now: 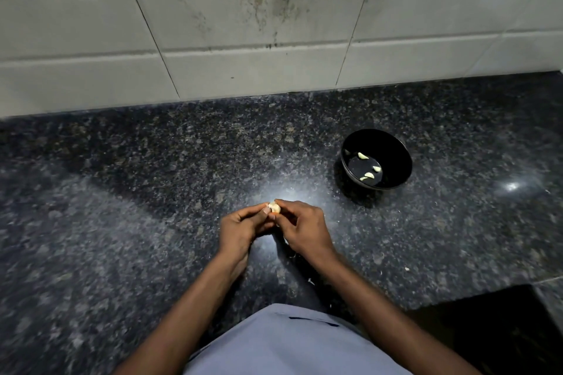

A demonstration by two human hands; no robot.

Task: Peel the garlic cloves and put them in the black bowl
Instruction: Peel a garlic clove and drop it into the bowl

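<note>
Now both hands (274,227) pinch garlic clove (274,207), long axis left-right

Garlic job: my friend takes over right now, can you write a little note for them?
Left hand and right hand both pinch one garlic clove above the counter, its skin partly on. Black bowl stands to the right, beyond the hands, with three peeled cloves inside. Bits of skin lie on the counter near the right arm. Left: finish peeling this clove and drop it in the bowl. No other unpeeled cloves are in view.
</note>
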